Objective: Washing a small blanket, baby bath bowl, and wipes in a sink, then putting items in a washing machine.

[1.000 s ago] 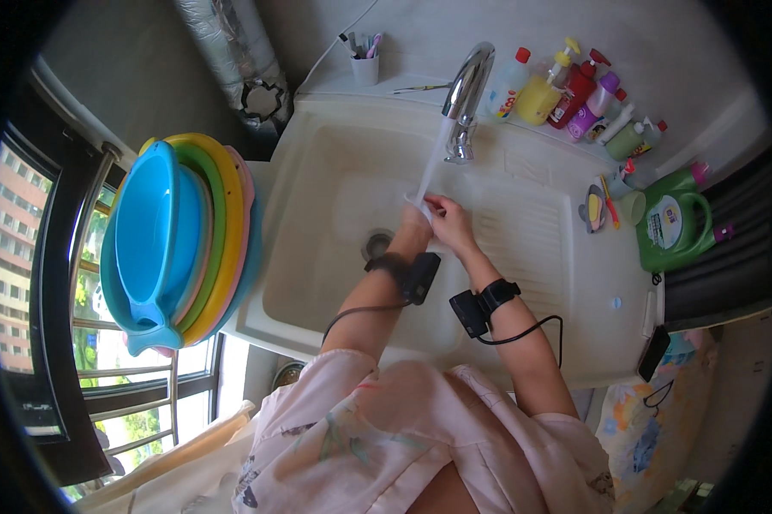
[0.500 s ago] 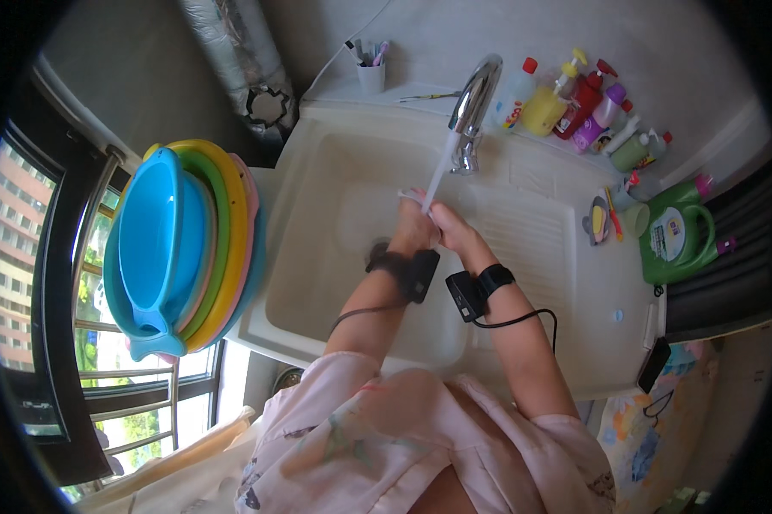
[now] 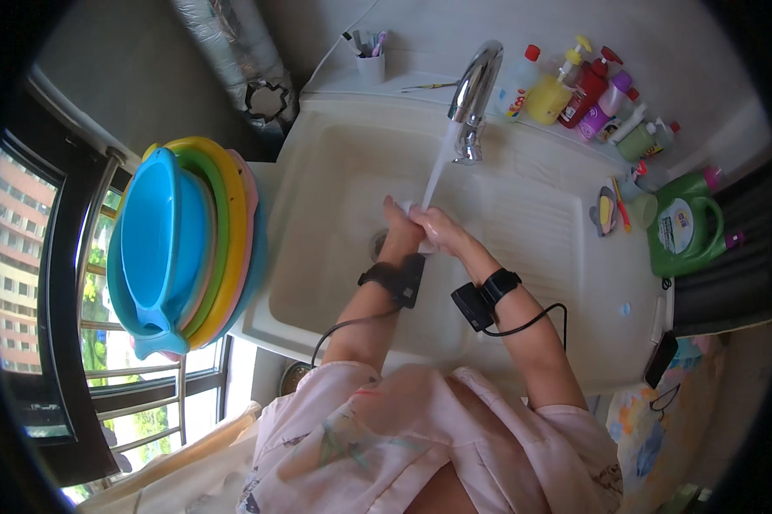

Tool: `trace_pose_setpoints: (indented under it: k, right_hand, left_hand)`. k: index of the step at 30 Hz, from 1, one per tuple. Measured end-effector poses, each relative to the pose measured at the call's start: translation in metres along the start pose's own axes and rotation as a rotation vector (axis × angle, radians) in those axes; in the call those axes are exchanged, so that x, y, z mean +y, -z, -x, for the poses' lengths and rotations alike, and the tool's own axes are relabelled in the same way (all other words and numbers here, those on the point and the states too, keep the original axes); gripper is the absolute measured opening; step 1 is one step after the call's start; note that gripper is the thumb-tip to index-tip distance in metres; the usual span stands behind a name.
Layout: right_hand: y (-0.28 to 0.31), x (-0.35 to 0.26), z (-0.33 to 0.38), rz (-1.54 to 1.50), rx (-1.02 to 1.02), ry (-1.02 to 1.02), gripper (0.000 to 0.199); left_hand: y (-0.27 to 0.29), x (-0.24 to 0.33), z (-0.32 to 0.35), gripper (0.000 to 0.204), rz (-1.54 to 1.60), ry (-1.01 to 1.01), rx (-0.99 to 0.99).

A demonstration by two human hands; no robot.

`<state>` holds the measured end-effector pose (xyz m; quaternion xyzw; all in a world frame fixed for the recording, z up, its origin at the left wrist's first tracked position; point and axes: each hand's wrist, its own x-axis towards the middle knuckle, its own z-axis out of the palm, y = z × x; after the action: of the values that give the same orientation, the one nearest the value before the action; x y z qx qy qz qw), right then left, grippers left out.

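Water runs from the chrome faucet (image 3: 480, 77) down onto my two hands over the cream sink (image 3: 317, 163). My left hand (image 3: 398, 226) is closed around a small white cloth (image 3: 427, 246), its thumb side raised. Against it presses my right hand (image 3: 440, 226), fingers wrapped over the same cloth, right where the stream lands. Only bits of the cloth show above and below the fingers; the rest is hidden. Beneath my left wrist the dark drain (image 3: 377, 245) is partly covered.
Colourful nested basins (image 3: 150, 231) stand at the left by the window. Along the back right ledge are several pump bottles (image 3: 547, 98) and a green jug (image 3: 684, 224). A soap dish (image 3: 604, 214) and a phone (image 3: 658, 363) lie at the right; a white cup (image 3: 371, 68) holds brushes.
My hands have shifted slightly down and left under the stream. More of the white cloth now hangs below my right hand, and my left thumb points up.
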<state>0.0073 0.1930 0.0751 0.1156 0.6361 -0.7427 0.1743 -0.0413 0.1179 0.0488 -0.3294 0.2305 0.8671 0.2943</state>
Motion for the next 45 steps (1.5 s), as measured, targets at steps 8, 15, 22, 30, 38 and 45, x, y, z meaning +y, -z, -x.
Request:
trace_pose_setpoints:
  k: [8,15,22,30,38,45]
  right_hand:
    - [0.007,-0.014,0.034,0.002,-0.104,0.341,0.023]
    - [-0.006,-0.010,0.012,-0.387,0.064,0.318,0.029]
    - [-0.013,0.049,-0.030,0.331,0.419,0.207,0.031]
    - [-0.024,0.021,-0.004,0.933,0.363,0.159,0.037]
    - [0.002,-0.107,0.051,0.536,0.514,0.698,0.044]
    - [-0.004,-0.191,0.055,0.246,0.359,0.644,0.031]
  left_hand:
    - [0.047,0.009,0.002,0.045,-0.078,0.035,-0.188]
    - [0.062,-0.004,0.023,0.034,-0.672,-0.395,-0.415]
    - [0.047,-0.004,-0.023,0.032,-0.026,-0.205,-0.257]
    - [0.066,0.003,-0.047,0.019,-0.121,-0.103,-0.326]
    - [0.028,0.003,-0.008,0.012,-0.207,-0.162,-0.156]
    - [0.003,0.008,0.013,0.026,-0.218,-0.041,0.062]
